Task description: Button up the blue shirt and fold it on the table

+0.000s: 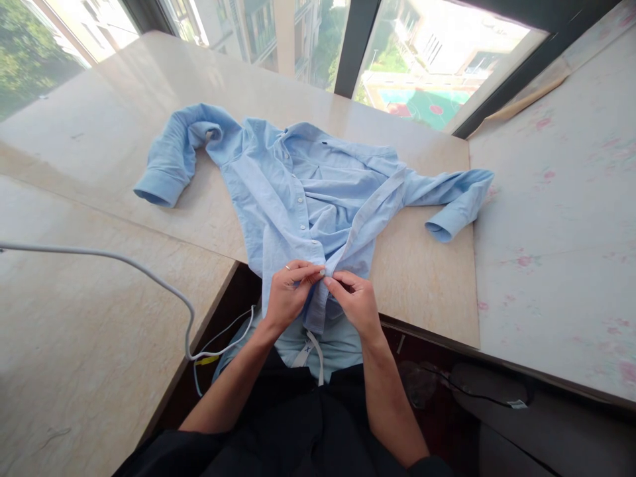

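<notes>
A light blue button-up shirt lies spread on the stone-topped counter, its collar toward the window and its lower edge hanging over the front. Its front is open in the upper part, with white buttons showing along the left placket. At the lower front, my left hand pinches the button edge between thumb and forefinger. Close beside it, my right hand pinches the opposite placket edge. The two fingertips nearly meet, and the button between them is mostly hidden. Both sleeves lie out to the sides with bent cuffs.
The beige counter bends round to the left. A white cable crosses the left side and drops past the edge. Windows stand behind, and a flower-patterned wall is at the right. Dark cords hang below the counter.
</notes>
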A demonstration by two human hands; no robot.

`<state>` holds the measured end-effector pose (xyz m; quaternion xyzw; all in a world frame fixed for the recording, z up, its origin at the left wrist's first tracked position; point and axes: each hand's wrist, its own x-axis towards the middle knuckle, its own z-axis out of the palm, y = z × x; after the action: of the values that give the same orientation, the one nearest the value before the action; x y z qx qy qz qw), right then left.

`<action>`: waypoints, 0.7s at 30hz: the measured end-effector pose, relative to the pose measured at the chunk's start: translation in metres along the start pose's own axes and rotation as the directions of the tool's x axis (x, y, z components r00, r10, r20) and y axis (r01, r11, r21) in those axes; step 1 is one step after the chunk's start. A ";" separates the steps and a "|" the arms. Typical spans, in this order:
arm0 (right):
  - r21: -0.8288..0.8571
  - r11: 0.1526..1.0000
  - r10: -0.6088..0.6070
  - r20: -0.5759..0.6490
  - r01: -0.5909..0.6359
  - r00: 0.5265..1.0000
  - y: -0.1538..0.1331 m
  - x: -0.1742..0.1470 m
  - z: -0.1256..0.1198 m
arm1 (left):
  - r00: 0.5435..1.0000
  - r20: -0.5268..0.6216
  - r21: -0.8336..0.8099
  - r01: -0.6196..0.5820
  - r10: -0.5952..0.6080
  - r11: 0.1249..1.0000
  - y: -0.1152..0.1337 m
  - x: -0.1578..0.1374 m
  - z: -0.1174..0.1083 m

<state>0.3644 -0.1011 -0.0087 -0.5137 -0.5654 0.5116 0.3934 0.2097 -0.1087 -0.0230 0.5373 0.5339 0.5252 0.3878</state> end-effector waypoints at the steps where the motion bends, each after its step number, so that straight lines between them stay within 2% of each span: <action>1: 0.002 1.000 0.001 -0.003 -0.001 1.000 0.000 -0.001 0.000 | 1.000 -0.001 -0.005 0.007 -0.007 1.000 0.000 0.000 0.000; 8: 0.029 0.998 0.053 -0.113 -0.050 0.992 0.002 -0.004 0.004 | 0.998 -0.003 -0.051 0.069 -0.069 0.996 0.004 -0.001 0.001; 14: -0.012 1.000 0.020 -0.101 -0.022 0.995 0.000 -0.005 0.006 | 0.982 -0.019 -0.145 0.181 -0.186 0.973 0.005 -0.002 0.002; 21: -0.017 0.998 0.056 -0.135 -0.059 0.989 0.000 -0.005 0.008 | 0.974 -0.044 -0.194 0.210 -0.222 0.958 0.003 -0.004 0.007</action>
<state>0.3572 -0.1071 -0.0100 -0.5673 -0.5279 0.4808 0.4103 0.2179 -0.1119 -0.0221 0.4191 0.5496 0.5452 0.4743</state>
